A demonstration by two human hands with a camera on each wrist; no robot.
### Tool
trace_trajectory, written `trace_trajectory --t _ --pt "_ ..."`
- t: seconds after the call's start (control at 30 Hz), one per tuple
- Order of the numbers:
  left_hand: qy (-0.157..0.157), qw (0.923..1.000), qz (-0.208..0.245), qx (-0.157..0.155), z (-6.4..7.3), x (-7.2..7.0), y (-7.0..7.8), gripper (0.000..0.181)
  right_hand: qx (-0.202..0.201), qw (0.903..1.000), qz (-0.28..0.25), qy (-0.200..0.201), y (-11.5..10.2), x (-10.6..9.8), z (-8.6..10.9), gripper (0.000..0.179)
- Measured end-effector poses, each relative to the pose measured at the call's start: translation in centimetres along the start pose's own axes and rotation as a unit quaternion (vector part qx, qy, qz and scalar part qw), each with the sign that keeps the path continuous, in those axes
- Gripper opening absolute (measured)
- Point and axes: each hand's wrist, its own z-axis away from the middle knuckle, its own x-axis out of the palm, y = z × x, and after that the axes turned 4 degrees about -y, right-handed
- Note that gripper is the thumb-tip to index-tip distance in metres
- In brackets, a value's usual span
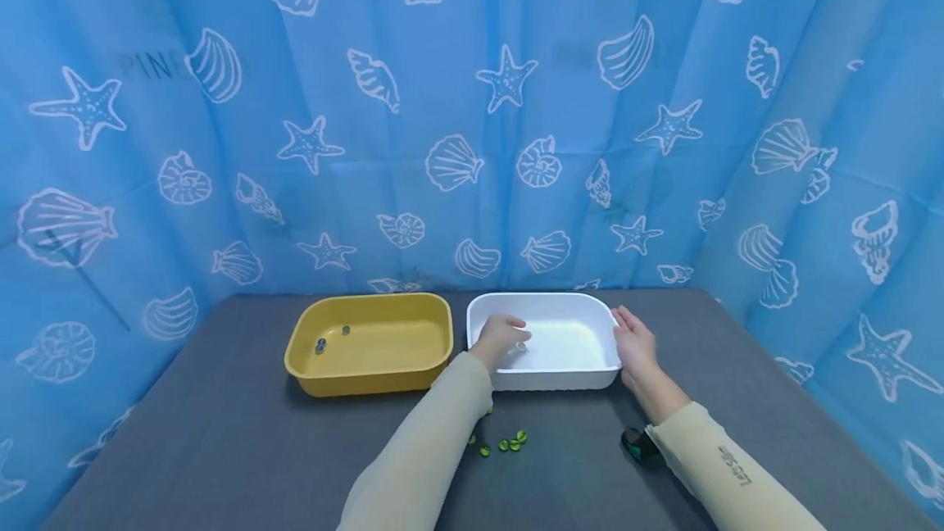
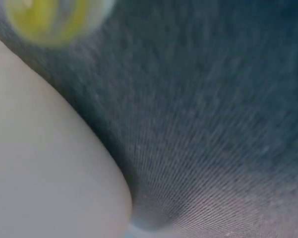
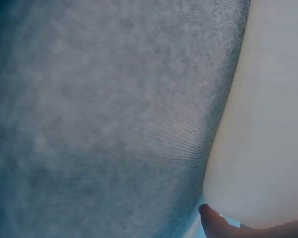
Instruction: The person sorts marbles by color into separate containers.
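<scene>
My left hand (image 1: 499,338) reaches over the left part of a white rectangular basin (image 1: 556,380), with its fingers pointing right. A small clear piece, perhaps a marble (image 1: 521,347), shows just below the fingertips inside the basin. No thing shows plainly between those fingers. At the basin's right end my right hand (image 1: 636,347) touches the outer wall near the rim, its fingers stretched out along it. The left wrist view holds a blurred yellow-green marble (image 2: 44,20) beside the sleeve. In the right wrist view a dark fingertip (image 3: 213,220) shows past the sleeve.
A yellow basin (image 1: 369,384) stands left of the white one, with a few grey marbles (image 1: 320,345) in it. Several green marbles (image 1: 509,444) lie on the grey tabletop (image 1: 568,474). A black object (image 1: 638,443) sits by the right cuff. A blue shell-print curtain (image 1: 472,105) closes the back.
</scene>
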Motion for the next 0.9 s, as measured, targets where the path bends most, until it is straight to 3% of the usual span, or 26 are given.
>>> trace_trajectory --t 0.1,0.23,0.33,0.5,0.63,0.8,0.9 --pt "-0.001 0.9974 0.051 0.052 0.8 0.1 0.5 0.019 0.001 1.0 0.001 0.003 0.2 -0.3 0.1 0.052" --pt "0.027 0.9924 0.081 0.088 2.5 -0.6 1.5 0.024 0.003 1.0 0.003 0.003 0.3 -0.6 0.1 0.052" --pt "0.035 0.9865 0.118 0.108 3.5 -1.3 1.6 0.026 0.003 1.0 0.005 0.005 0.3 -0.6 0.1 0.052" --pt "0.008 0.9748 0.188 0.12 5.4 -2.7 0.4 0.028 0.005 1.0 0.0 0.007 0.1 -0.3 0.3 0.051" --pt "-0.018 0.9724 0.191 0.133 7.2 -4.1 -0.8 0.03 0.006 1.0 -0.006 0.002 0.2 0.1 0.4 0.051" --pt "-0.04 0.9782 0.154 0.134 8.9 -5.7 -1.9 0.031 -0.001 1.0 -0.007 0.0 0.1 0.3 0.4 0.052" --pt "-0.06 0.9786 0.125 0.152 9.7 -6.3 -2.9 0.03 -0.005 1.0 -0.004 0.001 -0.1 0.2 0.2 0.051"
